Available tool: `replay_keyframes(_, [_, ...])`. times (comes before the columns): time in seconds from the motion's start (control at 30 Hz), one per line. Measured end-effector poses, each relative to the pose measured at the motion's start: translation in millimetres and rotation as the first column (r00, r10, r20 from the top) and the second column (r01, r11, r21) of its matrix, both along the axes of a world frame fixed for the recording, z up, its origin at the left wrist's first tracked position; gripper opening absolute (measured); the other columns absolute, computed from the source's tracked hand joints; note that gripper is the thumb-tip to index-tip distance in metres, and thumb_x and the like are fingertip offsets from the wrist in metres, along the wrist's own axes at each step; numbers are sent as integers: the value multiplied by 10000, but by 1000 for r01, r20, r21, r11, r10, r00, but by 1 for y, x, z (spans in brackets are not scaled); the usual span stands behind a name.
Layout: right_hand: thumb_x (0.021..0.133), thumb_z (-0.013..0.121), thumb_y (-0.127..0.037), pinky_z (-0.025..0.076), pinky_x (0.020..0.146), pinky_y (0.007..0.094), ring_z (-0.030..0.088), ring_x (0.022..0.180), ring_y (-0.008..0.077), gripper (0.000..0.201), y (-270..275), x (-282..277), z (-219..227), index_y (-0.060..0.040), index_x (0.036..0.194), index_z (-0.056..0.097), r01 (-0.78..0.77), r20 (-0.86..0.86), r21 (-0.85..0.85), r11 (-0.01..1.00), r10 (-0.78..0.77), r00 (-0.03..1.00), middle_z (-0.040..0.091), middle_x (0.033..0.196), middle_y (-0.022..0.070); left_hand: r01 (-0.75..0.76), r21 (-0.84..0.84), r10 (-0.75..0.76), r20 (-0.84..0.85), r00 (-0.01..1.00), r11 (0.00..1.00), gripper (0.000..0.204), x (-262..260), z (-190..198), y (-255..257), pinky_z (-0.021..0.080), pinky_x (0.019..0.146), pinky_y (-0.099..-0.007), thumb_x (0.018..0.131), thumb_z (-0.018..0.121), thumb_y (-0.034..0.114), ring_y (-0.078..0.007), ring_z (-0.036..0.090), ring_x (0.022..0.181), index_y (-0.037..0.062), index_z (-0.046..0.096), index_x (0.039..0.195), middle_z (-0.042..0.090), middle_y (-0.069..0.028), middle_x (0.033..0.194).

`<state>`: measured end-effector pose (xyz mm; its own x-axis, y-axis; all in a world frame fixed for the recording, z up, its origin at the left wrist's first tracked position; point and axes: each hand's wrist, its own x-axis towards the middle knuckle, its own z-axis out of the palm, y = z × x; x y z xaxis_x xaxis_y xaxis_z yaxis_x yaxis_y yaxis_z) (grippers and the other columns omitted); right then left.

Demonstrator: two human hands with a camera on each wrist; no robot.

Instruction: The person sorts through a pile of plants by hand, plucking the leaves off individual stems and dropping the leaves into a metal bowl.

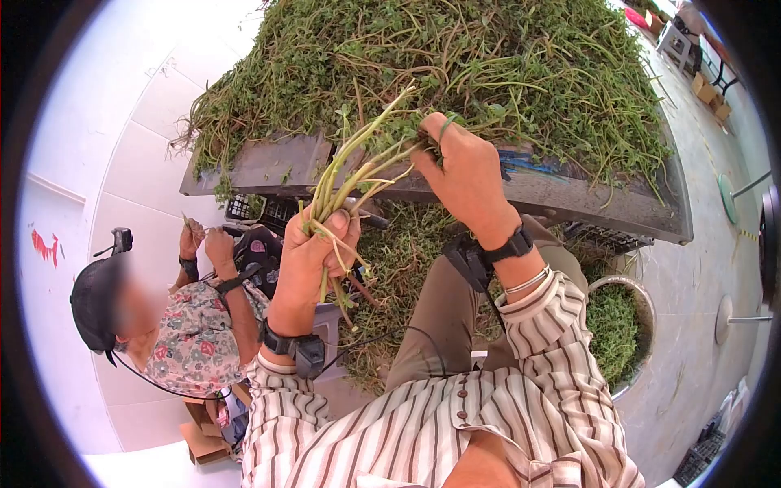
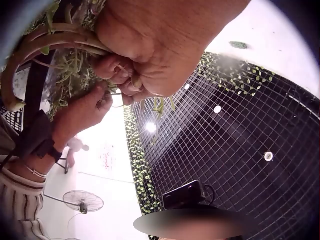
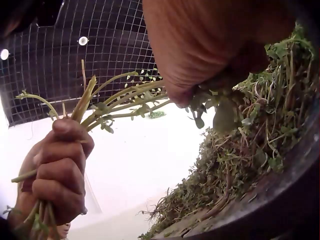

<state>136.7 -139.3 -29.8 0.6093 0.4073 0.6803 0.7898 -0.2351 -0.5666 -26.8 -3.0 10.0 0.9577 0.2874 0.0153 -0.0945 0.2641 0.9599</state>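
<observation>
My left hand (image 1: 321,248) grips a bunch of long pale-green stems (image 1: 346,167), fingers curled tightly round it in the right wrist view. Cut-looking ends stick out below the fist, while other stems fan upward and to the right. At the leafy end of some of these stems, my right hand (image 1: 468,175) pinches with thumb and bent fingers; its fingertips are partly hidden by the hand in the right wrist view. Small leaves (image 3: 225,112) hang just under that hand. A big heap of leafy greens (image 1: 423,57) lies on the wooden table right beyond both hands.
The table's front edge (image 1: 260,163) runs just past my hands. Loose greens (image 1: 390,252) cover the floor below it, near my knees. At right stands a round tub (image 1: 648,317) of greens, with a black crate (image 1: 606,236) under the table. Another person (image 1: 199,333) sits close on the left.
</observation>
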Motion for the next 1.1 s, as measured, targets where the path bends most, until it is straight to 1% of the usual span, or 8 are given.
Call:
replay_keyframes(0.17, [766, 651, -107, 471, 651, 383, 594, 775, 359, 327, 1, -4, 5, -50, 1046, 492, -46, -200, 41, 998, 54, 978, 606, 844, 173, 45, 32, -45, -1, 999, 998, 150, -2, 2, 0, 232, 373, -166, 886, 569, 198, -21, 300, 421, 63, 517, 849, 401, 26, 553])
replay_keyframes(0.3, [771, 641, -81, 475, 672, 369, 598, 799, 357, 294, 3, -2, 6, -54, 1036, 517, -98, -161, 153, 983, 123, 979, 611, 872, 180, 34, 20, -34, -12, 999, 999, 143, -2, 3, 0, 233, 371, -163, 887, 567, 188, -22, 305, 415, 59, 518, 850, 408, 27, 556])
replay_keyframes(0.67, [771, 595, -123, 470, 619, 432, 589, 727, 353, 203, -3, 3, 0, -22, 920, 503, -80, -51, -88, 993, 76, 996, 598, 774, 170, -33, 3, 33, -70, 997, 999, 172, 1, 4, -2, 233, 359, -180, 888, 574, 214, -25, 305, 402, 47, 540, 861, 409, 32, 545])
replay_keyframes(0.9, [774, 563, -85, 463, 600, 423, 560, 693, 380, 171, 4, 6, -10, -7, 909, 490, -122, -38, -63, 991, 120, 992, 581, 756, 193, -59, 16, 60, -75, 995, 998, 255, -1, 3, -4, 228, 331, -195, 888, 581, 248, -35, 290, 371, 3, 515, 859, 362, 42, 497])
replay_keyframes(1.0, [795, 545, -78, 446, 559, 350, 560, 611, 296, 120, -1, 9, 3, 8, 872, 515, -238, -277, 112, 965, 260, 925, 585, 694, 113, -44, 15, 45, -106, 993, 999, 264, -5, 2, -5, 202, 339, -201, 887, 581, 259, -33, 282, 378, 5, 518, 851, 358, 44, 501])
replay_keyframes(1.03, [806, 541, -79, 429, 547, 323, 544, 593, 234, 110, -4, 7, 9, 13, 865, 529, -276, -594, 378, 883, 461, 660, 568, 672, 56, -33, 14, 35, -120, 992, 999, 270, -6, 2, -5, 188, 344, -202, 885, 584, 265, -31, 279, 382, 6, 519, 845, 357, 46, 504])
replay_keyframes(1.07, [817, 537, -80, 412, 534, 296, 528, 576, 172, 107, -5, 6, 12, 18, 858, 544, -179, -725, 614, 768, 639, 255, 551, 650, 0, 0, 8, 0, -105, 995, 1000, 273, -6, 2, -7, 175, 349, -201, 877, 594, 271, -30, 275, 384, 10, 524, 837, 361, 48, 507])
replay_keyframes(1.1, [817, 537, -80, 412, 534, 296, 528, 576, 172, 107, -6, 6, 10, 18, 858, 544, -180, -728, 612, 770, 638, 253, 551, 650, 0, -2, 5, 2, -105, 994, 1000, 273, -5, 2, -6, 175, 349, -201, 877, 594, 271, -30, 275, 384, 10, 524, 837, 361, 48, 507])
